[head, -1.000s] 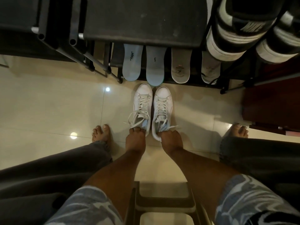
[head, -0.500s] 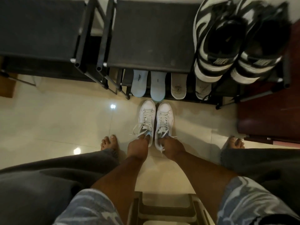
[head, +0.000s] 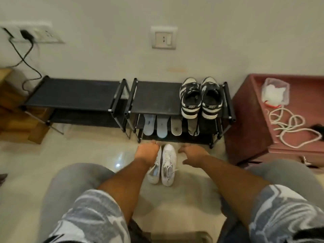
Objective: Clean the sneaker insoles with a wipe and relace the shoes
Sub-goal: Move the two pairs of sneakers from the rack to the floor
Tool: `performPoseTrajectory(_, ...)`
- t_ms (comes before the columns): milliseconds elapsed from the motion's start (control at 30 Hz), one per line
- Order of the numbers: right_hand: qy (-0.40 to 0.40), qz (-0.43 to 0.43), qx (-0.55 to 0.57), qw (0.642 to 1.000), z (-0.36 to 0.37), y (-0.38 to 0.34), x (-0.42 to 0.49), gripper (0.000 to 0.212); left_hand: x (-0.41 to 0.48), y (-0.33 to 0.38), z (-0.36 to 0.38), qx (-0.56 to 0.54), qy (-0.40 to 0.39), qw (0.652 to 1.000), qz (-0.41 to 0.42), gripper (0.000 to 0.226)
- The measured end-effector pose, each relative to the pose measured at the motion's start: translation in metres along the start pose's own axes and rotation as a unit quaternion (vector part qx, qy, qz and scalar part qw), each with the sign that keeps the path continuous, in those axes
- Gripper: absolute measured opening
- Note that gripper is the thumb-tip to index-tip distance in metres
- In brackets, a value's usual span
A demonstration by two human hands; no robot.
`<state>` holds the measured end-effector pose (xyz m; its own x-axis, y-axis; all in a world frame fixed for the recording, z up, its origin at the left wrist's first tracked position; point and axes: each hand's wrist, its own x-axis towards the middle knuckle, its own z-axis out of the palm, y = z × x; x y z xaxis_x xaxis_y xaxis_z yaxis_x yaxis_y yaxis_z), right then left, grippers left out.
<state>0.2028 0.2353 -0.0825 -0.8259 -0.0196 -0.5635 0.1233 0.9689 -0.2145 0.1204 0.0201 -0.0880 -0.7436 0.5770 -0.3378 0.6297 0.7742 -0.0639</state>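
Before you on the pale tiled floor [head: 84, 155]: one pair of white sneakers [head: 164, 165], laced, side by side, toes toward a black shoe rack [head: 157, 97]; your left hand [head: 147, 152] lies over the left shoe's toe, your right hand [head: 192, 154] hovers just right of the pair, fingers spread, holding nothing. Rack contents: black-and-white sneakers [head: 199, 98] on top, four insoles [head: 168, 126] leaning on the shelf below. To your right, a reddish cabinet [head: 249, 123] bears a clear plastic container [head: 275, 92] and loose white laces [head: 291, 127].

Dim warm indoor light, glare spot on floor [head: 119, 156], soft motion blur, edges bowed
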Motion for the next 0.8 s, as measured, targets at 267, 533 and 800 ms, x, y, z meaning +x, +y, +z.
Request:
performPoseTrajectory(267,0.114,0.075,0.014,0.991,-0.059,0.035,-0.054,0.064,0.014,0.047,-0.075,-0.087,0.103,0.990,0.030,0.057)
performPoseTrajectory(533,0.304,0.165,0.000,0.938,-0.110,0.050,-0.017,0.082,0.080,0.081,-0.117,-0.128,0.172,0.976,0.029,0.096)
performPoseTrajectory(800,0.283,0.175,0.002,0.943,-0.121,0.093,0.031,0.060,0.136,0.084,-0.116,-0.135,0.117,0.983,0.032,0.077)
